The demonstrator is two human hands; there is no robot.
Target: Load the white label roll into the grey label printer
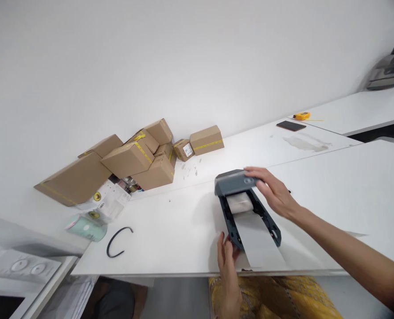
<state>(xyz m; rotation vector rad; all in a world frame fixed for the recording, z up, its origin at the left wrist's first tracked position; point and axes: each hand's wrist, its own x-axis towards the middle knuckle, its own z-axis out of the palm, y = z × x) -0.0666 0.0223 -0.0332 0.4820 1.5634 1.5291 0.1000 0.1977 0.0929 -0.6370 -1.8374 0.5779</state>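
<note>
nearest the camera: the right forearm (343, 246), coming in from the lower right, and yellow patterned clothing (266, 294) below the table edge. right hand (275, 191) pinches the right end of the grey lid (232, 184), fingers over the top, thumb underneath. left hand (229, 266) sits at the near left corner of the printer (265, 217), fingers against the side; tips partly hidden, so can't tell if it grips or only steadies.

printer lies on the white table (170, 254) near its front edge, lid raised at the far end. inside, a white roll (239, 202); a paper strip (259, 241) runs from it over the near end toward the table edge.

handling, judged by eye: body stiff, moderately heavy, smooth plastic that may slip, best held low on both sides. lid light, hinge probably the fragile bit, so hold by the rim. paper soft, creases easily, take by its edges.

farther out: a thin black curved strip (109, 243) to the left, stacked cardboard boxes (130, 159) by the wall, dark phone (291, 126) and yellow tape measure (302, 116) beyond, to the right.
</note>
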